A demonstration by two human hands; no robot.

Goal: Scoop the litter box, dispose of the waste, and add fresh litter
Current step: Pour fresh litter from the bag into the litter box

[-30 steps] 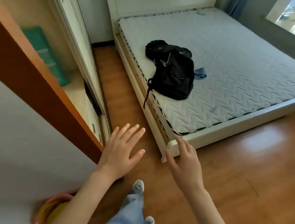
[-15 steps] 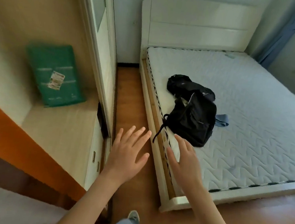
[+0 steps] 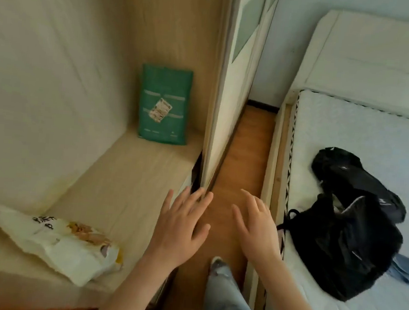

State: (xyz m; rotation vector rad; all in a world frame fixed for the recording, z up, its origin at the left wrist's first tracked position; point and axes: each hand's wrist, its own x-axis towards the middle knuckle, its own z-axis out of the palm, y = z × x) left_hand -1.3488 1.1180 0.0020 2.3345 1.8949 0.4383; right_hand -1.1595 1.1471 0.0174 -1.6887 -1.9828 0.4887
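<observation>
Between the pale wooden wardrobe shelf [image 3: 126,187] and the white-framed bed [image 3: 360,168], both the left hand [image 3: 179,229] and the right hand [image 3: 258,231] hover with fingers spread, grasping nothing. No litter box shows, so this looks like the fetching of fresh litter: the green rectangular bag [image 3: 164,104] stands upright at the shelf's back and the crumpled white printed bag [image 3: 67,244] lies near its front, contents of both unseen. Reaching for one seems next.
</observation>
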